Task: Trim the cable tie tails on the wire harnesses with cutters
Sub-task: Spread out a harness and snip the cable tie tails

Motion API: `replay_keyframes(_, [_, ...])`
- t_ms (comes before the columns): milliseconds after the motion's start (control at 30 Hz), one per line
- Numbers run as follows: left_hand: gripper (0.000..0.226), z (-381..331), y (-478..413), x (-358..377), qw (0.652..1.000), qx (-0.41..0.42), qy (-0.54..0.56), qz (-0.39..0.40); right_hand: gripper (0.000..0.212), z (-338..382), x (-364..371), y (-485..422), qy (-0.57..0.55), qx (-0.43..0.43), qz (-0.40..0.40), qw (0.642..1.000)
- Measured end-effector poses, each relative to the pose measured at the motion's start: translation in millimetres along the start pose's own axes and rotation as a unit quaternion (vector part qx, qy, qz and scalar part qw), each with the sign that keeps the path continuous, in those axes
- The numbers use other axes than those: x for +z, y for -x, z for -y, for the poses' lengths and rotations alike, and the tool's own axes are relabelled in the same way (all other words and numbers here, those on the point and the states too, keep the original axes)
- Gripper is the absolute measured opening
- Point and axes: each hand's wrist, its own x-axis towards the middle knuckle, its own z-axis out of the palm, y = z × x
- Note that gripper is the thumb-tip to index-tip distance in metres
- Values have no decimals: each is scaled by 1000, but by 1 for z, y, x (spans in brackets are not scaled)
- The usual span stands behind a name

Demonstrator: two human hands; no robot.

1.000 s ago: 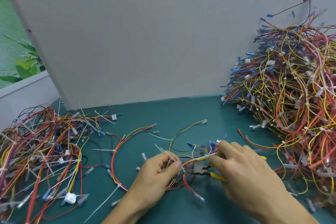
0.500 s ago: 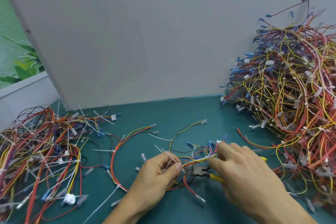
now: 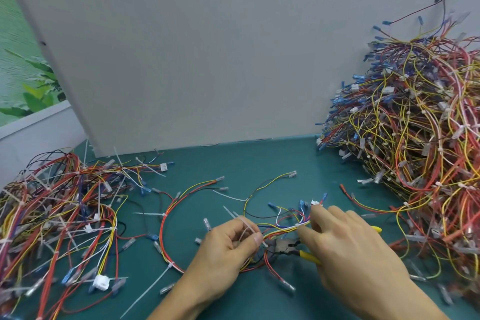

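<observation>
Showing bare all over: a left hand (image 3: 228,252) and a right hand (image 3: 348,249) uncovered, wrists likewise. Baring unbroken skin down each forearm as far as the bottom edge. Showing a left thumbnail (image 3: 257,238), short, plain and closely trimmed. Displaying knuckle ridges and faint lines across the back of the right hand. Presenting a left forearm (image 3: 179,301) narrow in frame and a right forearm (image 3: 407,301) broader, taking up the lower right corner.
</observation>
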Motion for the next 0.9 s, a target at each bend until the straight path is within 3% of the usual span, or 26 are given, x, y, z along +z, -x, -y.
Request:
replay_keyframes(667, [14,2,1,1,998,35,-47,-8,60,0,-1,2,-3,10,36,999])
replay_keyframes(900, [14,3,1,1,996,-6,87,-37,38,-6,-5,1,1,34,7,999])
